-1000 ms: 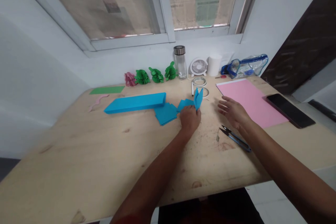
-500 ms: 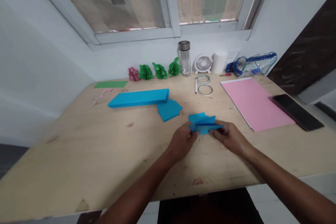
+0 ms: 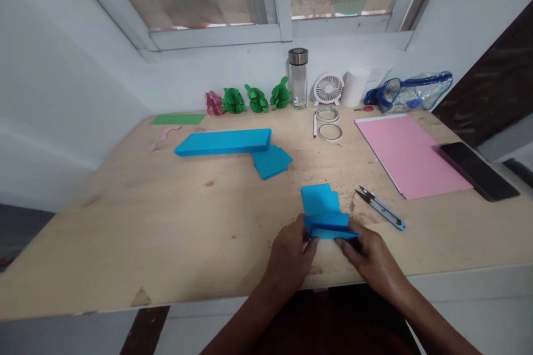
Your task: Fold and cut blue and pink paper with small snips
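Between both hands is a folded piece of blue paper, raised off the table near its front edge. My left hand pinches its left end, thumb toward me. Its right end is gripped by my right hand, whose fingers are partly hidden behind the paper. Just beyond lies a small stack of blue paper pieces, flat on the wood. Thread snips with light blue handles rest to the right of my right hand. Farther off, another pile of blue paper pieces touches a long blue paper stack.
A pink paper pad and a phone lie at right. Along the wall stand green paper shapes, a glass bottle, a small fan and a clear pouch. Two tape rolls and a pen lie before them.
Both hands have drawn the folded blue paper toward me, away from the small stack. The thread snips, earlier hidden by my right hand, now show. The view has shifted slightly.
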The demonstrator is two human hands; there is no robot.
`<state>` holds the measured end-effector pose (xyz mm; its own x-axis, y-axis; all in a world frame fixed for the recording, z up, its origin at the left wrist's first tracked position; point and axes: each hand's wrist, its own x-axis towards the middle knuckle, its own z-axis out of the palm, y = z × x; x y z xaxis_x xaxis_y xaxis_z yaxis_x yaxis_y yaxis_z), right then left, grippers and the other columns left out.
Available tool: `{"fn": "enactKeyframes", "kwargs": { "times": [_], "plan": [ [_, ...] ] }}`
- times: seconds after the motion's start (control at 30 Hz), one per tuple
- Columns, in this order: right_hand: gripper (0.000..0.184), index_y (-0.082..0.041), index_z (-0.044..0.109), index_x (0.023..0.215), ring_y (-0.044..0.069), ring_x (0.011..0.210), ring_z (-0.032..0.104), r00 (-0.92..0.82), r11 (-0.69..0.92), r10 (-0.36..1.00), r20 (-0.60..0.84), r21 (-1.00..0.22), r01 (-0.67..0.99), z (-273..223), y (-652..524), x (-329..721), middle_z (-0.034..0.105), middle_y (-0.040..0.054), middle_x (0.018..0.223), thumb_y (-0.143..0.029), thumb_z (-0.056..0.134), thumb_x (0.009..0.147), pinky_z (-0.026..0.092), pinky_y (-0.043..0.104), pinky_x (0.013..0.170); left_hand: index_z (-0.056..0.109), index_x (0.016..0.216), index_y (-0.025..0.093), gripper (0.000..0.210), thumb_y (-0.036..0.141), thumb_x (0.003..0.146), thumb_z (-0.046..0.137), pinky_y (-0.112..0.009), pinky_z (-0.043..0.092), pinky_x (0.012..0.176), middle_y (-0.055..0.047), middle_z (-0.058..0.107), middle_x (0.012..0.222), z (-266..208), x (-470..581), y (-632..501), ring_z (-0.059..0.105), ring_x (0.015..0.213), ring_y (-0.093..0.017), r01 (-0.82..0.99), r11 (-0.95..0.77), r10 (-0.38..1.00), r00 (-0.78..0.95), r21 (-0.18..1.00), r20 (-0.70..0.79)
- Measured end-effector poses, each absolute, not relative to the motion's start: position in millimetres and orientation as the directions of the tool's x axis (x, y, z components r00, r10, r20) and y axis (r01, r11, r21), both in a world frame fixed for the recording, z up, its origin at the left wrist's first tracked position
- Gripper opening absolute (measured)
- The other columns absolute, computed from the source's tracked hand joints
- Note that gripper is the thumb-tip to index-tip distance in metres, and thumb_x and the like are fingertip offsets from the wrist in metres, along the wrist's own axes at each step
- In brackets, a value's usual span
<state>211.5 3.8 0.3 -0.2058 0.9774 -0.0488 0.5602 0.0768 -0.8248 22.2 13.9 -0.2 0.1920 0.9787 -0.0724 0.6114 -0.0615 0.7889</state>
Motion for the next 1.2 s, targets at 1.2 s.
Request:
{"fn": "enactKeyframes", "kwargs": {
  "times": [1.2],
  "plan": [
    [0.01, -0.022, 0.058, 0.084, 0.019, 0.083, 0.059, -0.28, 0.28, 0.953, 0.119, -0.702, 0.655, -1, 15, 217, 0.064, 0.0036, 0.087, -0.018, 0.049, 0.083, 0.045, 0.031, 0.073, 0.063, 0.09, 0.019, 0.015, 0.019, 0.079, 0.052, -0.034, 0.048, 0.077, -0.006, 0.067, 0.09, 4, 23, 19, 0.062, 0.086, -0.021, 0.717, -0.21, 0.951, 0.307, 0.665, -0.031]
  ]
}}
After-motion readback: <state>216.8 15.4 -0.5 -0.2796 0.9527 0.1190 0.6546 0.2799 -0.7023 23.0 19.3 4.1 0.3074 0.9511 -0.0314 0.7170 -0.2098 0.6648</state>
